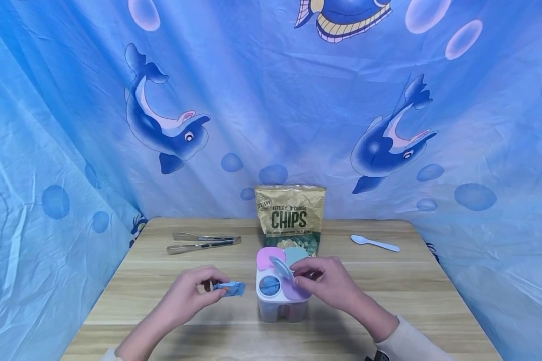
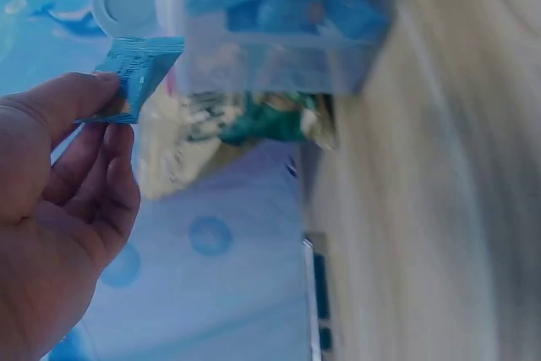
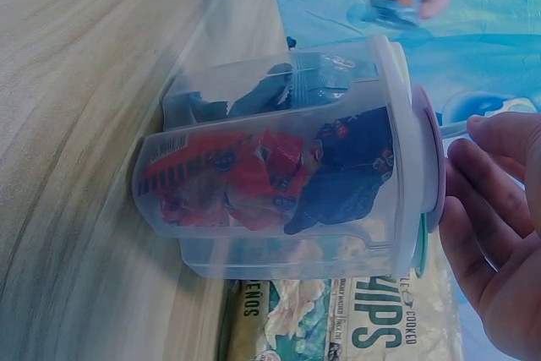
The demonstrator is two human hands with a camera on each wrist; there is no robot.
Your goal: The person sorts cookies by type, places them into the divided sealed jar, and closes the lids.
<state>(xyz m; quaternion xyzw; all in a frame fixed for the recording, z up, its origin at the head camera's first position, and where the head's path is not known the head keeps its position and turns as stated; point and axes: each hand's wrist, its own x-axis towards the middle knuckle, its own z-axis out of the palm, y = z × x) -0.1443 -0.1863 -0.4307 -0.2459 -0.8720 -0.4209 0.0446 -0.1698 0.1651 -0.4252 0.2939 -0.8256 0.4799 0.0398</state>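
Note:
In the head view my left hand pinches a small blue wrapped packet between thumb and fingers, left of a clear plastic container. My right hand holds a pale blue round lid tilted up off the container's front left opening. Blue packets show inside that opening. Pink, green and purple lids cover the other openings. Through the container wall, the right wrist view shows red packets and dark blue packets.
A bag of kettle chips stands upright just behind the container. Metal tongs lie at the back left of the wooden table. A white spoon lies at the back right. A blue curtain hangs behind the table.

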